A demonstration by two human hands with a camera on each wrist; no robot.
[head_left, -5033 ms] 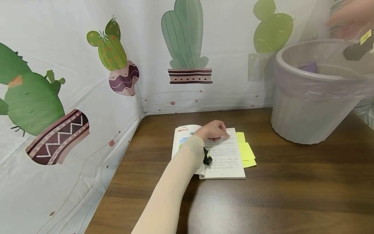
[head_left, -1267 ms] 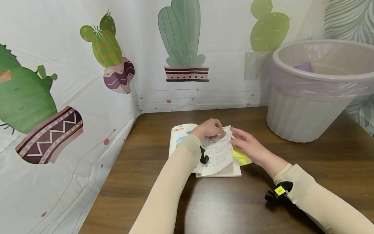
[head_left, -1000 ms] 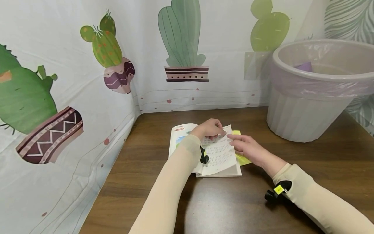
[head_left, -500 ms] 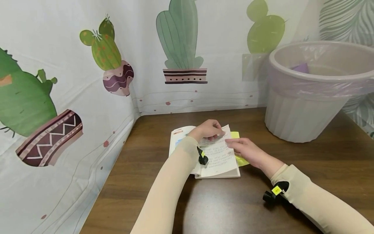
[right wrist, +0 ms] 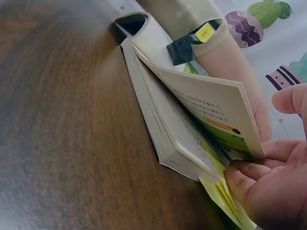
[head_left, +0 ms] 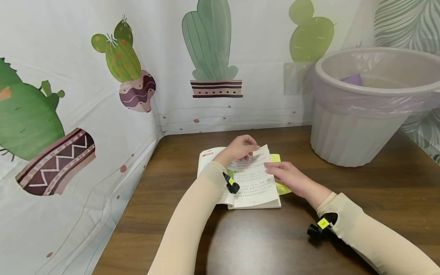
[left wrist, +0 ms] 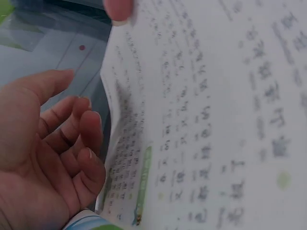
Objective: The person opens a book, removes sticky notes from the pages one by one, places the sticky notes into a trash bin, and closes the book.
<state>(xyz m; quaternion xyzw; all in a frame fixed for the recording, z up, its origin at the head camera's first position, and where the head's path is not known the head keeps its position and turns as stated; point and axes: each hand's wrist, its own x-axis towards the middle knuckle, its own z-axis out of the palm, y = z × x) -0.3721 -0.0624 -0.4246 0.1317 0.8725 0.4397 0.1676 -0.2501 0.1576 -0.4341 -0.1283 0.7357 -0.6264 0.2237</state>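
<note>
An open book [head_left: 256,187] lies on the table with its right-hand pages partly lifted. My right hand [head_left: 288,176] is at the outer edge of these pages. In the right wrist view, some fingers [right wrist: 244,178] lie under the lifted page [right wrist: 211,103], one passes behind it, and the thumb [right wrist: 288,100] stands apart. My left hand [head_left: 240,148] hovers over the upper part of the book, its fingers loosely bent. In the left wrist view that hand [left wrist: 53,143] is beside the page edge with nothing in it. Yellow paper [right wrist: 225,203] sticks out of the book's side.
A ribbed waste bin [head_left: 357,133] with a clear lilac liner stands at the back right; a purple piece [head_left: 353,79] shows inside it. A cloth with printed cacti [head_left: 213,114] hangs behind and left of the brown wooden table [head_left: 165,198].
My right hand, earlier near the bin, has come to the page edge and slid slightly down it. The right-hand pages have risen. My left hand has just lifted and shifted left.
</note>
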